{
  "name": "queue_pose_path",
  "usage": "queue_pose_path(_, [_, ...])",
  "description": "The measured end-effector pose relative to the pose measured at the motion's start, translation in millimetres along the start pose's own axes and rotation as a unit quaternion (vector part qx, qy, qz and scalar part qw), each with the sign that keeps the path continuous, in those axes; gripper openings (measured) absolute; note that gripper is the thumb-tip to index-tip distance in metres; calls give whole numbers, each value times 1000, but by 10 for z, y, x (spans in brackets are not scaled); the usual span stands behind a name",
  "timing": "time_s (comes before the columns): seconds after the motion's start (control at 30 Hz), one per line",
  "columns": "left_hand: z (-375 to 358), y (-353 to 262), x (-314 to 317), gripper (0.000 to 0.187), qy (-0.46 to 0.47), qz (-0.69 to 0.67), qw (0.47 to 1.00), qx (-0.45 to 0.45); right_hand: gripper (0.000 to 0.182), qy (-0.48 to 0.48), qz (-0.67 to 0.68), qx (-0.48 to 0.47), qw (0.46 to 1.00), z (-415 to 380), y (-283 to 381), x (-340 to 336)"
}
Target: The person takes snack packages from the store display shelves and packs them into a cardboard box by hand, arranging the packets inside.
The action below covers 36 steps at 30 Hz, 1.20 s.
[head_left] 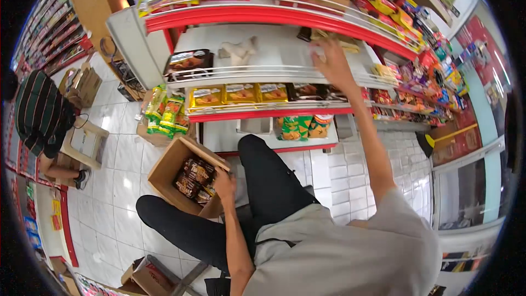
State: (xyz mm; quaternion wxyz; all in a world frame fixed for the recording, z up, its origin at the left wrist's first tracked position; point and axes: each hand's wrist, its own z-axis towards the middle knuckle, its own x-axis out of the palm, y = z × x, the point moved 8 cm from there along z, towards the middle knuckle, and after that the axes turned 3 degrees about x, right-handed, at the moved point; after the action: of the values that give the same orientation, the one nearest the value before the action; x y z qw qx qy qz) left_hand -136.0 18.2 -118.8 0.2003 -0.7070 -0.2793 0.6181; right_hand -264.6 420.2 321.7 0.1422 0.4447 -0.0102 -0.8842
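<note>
My right hand point(331, 64) reaches over the middle shelf point(279, 52), slightly blurred, its thumb and fingers apart. A pale yellow pack point(346, 45) lies just behind its fingertips; whether they touch cannot be told. A crumpled whitish cloth or wrapper point(239, 51) and a dark brown snack pack point(189, 61) lie farther left on that shelf. Down by my knees, my left hand point(224, 184) is closed on the right rim of an open cardboard box point(164, 165). Inside the box are brown snack packs point(195, 177).
Yellow packs point(241, 93) line the shelf below. Green packs point(167, 111) fill a carton at the left. A wire rail point(230, 73) fronts the middle shelf. At far left a person point(41, 112) bends near a stool point(85, 141). Another carton point(150, 278) stands on the floor behind.
</note>
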Motion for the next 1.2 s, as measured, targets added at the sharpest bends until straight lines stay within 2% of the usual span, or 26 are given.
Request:
queue_pose_path(0.07, [-10, -7, -48, 57, -3, 12, 1000, 26, 48, 86, -40, 73, 993, 21, -622, 139])
queue_pose_path(0.1, [-24, -15, -59, 57, -4, 17, 999, 38, 48, 88, -43, 82, 992, 10, -879, 137])
queue_pose_path(0.17, [-78, -44, -68, 57, 11, 21, 999, 42, 61, 264, 30, 120, 957, -109, -1297, 385])
queue_pose_path(0.2, [-103, -50, -91, 56, 18, 23, 999, 43, 61, 267, 31, 123, 955, -90, -1385, 379])
queue_pose_path(0.3, [-154, -68, -142, 54, 37, 26, 998, 46, 68, 380, 25, 195, 904, -154, -1530, 528])
queue_pose_path(0.33, [-187, -67, -146, 53, 51, 24, 997, 51, 68, 384, 27, 192, 903, -176, -1502, 513])
queue_pose_path(0.4, [-310, -16, -173, 52, 64, 21, 997, 44, 67, 320, 46, 122, 938, -102, -1329, 369])
queue_pose_path(0.47, [-345, 0, -198, 67, 111, 68, 991, 26, 67, 286, 60, 78, 953, -14, -992, 278])
queue_pose_path(0.5, [-329, 10, -192, 74, 134, 90, 987, 20, 65, 189, 24, 62, 980, -1, -716, 91])
queue_pose_path(0.53, [-306, 48, -209, 74, 133, 89, 987, 18, 64, 89, -14, 49, 995, -37, -430, -123])
queue_pose_path(0.57, [-298, 134, -209, 75, 145, 92, 985, 12, 64, 92, -13, 48, 994, -82, -169, -146])
queue_pose_path(0.63, [-383, 404, -196, 76, 174, 101, 980, -8, 60, -78, -101, -108, 986, -191, 634, -392])
queue_pose_path(0.7, [-359, 746, -112, 77, 202, 122, 970, -52, 60, -81, -41, -133, 987, -255, 1239, -478])
queue_pose_path(0.73, [-409, 657, -305, 72, 174, 115, 977, -37, 61, -92, 17, -155, 984, -364, 1542, -408])
queue_pose_path(0.77, [-468, 594, -475, 69, 144, 110, 983, -28, 61, -69, 48, -158, 984, -512, 1814, -197])
queue_pose_path(0.83, [-580, 616, -605, 66, 161, 95, 981, -56, 61, 40, 215, -83, 972, -679, 2249, 293])
queue_pose_path(0.87, [-611, 709, -552, 65, 182, 124, 974, -60, 61, 94, 288, -50, 952, -700, 2473, 547])
queue_pose_path(0.93, [-630, 853, -416, 63, 194, 141, 967, -83, 60, 258, 365, 12, 894, -1108, 2849, 1561])
queue_pose_path(1.0, [-620, 866, -281, 66, 153, 218, 960, -84, 60, 465, 268, 12, 844, -1498, 3229, 2334])
queue_pose_path(1.1, [-666, 700, -398, 70, 173, 177, 963, -102, 34, 509, 153, -85, 843, -2190, 3575, 3706])
queue_pose_path(1.13, [-675, 676, -409, 72, 182, 160, 965, -100, 26, 516, 99, -128, 841, -2369, 3710, 4028])
queue_pose_path(1.17, [-685, 707, -378, 72, 183, 157, 965, -105, 26, 520, 99, -132, 838, -2434, 3913, 4189])
queue_pose_path(1.2, [-672, 728, -383, 72, 157, 173, 968, -96, 22, 561, -74, -181, 805, -2570, 4058, 4386])
